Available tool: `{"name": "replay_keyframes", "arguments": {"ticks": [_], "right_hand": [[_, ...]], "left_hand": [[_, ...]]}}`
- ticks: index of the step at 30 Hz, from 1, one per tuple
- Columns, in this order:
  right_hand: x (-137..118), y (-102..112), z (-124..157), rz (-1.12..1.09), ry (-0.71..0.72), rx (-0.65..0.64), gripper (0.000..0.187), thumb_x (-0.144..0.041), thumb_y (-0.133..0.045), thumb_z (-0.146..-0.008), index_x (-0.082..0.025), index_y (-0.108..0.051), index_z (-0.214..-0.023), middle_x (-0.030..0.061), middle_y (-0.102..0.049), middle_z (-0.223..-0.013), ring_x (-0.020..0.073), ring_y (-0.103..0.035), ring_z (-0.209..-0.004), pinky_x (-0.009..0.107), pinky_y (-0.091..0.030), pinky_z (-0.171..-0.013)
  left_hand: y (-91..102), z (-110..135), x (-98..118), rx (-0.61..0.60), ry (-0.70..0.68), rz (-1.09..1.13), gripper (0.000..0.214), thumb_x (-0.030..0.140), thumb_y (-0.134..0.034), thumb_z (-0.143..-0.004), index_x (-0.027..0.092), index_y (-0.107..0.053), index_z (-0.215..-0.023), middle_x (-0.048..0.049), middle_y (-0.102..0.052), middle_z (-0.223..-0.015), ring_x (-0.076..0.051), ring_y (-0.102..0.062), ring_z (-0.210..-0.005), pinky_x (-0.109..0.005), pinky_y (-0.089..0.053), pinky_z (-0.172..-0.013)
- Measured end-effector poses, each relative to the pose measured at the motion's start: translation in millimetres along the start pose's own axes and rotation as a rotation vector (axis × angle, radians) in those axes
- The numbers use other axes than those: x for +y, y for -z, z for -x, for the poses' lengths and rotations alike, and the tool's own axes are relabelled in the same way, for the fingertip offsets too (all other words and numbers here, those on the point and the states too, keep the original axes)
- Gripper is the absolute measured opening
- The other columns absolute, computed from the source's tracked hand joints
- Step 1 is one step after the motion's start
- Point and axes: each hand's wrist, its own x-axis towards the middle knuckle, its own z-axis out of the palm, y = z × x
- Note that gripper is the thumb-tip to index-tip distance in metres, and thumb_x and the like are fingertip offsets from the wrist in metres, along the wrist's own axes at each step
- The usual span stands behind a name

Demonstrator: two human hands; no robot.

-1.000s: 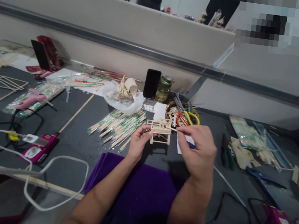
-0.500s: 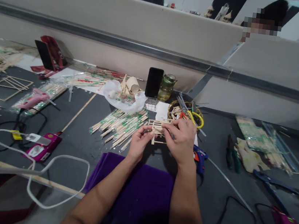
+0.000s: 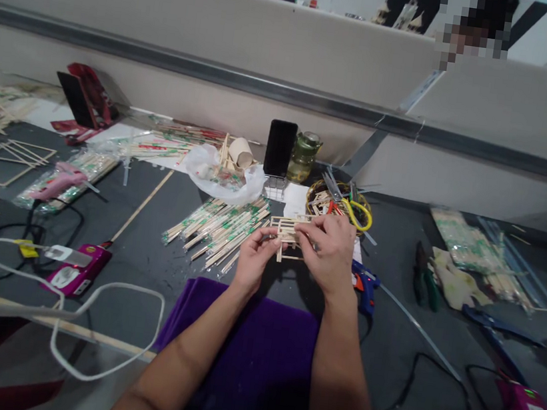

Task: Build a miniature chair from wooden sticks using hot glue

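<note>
A small frame of thin wooden sticks (image 3: 289, 232) is held above the dark table (image 3: 145, 262), between both hands. My left hand (image 3: 254, 261) pinches its left side with thumb and fingertips. My right hand (image 3: 329, 249) covers its right side, fingers curled over the top sticks. A blue glue gun (image 3: 365, 286) lies on the table just right of my right wrist. A purple cloth (image 3: 253, 357) spreads under my forearms.
Wrapped chopsticks (image 3: 218, 223) lie in a pile left of the hands. A phone (image 3: 279, 148) stands behind, beside a green jar (image 3: 304, 156) and a basket of tools (image 3: 340, 204). A pink glue gun (image 3: 57, 180), white cable (image 3: 62, 312) and pliers (image 3: 422, 276) lie around.
My right hand moved left from holding a single stick beside the frame onto the frame itself. The blue glue gun, earlier hidden under that hand, now lies in view.
</note>
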Motion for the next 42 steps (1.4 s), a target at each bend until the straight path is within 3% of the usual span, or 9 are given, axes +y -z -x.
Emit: {"name": "replay_keyframes", "arguments": {"ticks": [42], "right_hand": [[11.4,-12.4,2.1,-0.087,-0.049,-0.033,0.015,-0.026,-0.062,-0.092,-0.025,-0.077,-0.091,0.0049,-0.063,-0.091,0.0239,-0.047,-0.097,0.042,-0.036,-0.089]], "left_hand": [[0.7,-0.8,-0.4,0.008,0.003,0.001,0.038,0.037,-0.089,-0.062,0.018,-0.069,-0.089,-0.0014,-0.074,-0.083,-0.014,-0.069,-0.069,-0.026,-0.052,-0.071]]}}
